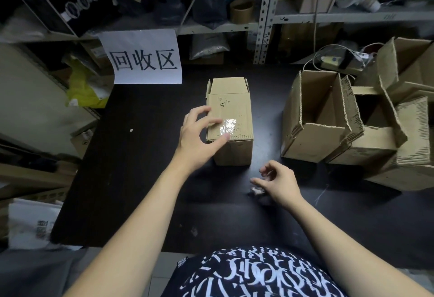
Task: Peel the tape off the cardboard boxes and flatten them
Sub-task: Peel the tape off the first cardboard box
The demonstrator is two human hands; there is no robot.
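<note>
Left grip (199, 130) is wide open, fingers spread and a bit curved over the near-left top edge of the small cardboard box (231, 109). The thumb tip sits right at the shiny patch of clear tape (229, 126), looks like touching or as good as. It's not clamped on anything.

Right grip (279, 179) hangs low over the table (141, 167) just in front of the box, fingers loosely curled. There's a crumpled tape wad (257, 190) right by the fingertips, and honestly can't tell if it's pinching a bit of it or not.

The box stands upright mid-table, far flaps up, well apart from the pile of opened boxes (314, 118) on the right.

Handling-wise, I'd guess the box is light and probably empty, so it'll skid on that smooth dark top if you pull tape one-handed; pin it down with the other hand. Corrugated board is stiff but dents and tears at the edges. The tape is thin, slick and clingy, so pick at a wrinkled edge with a nail and pull low and slow, or the paper skin comes with it.
</note>
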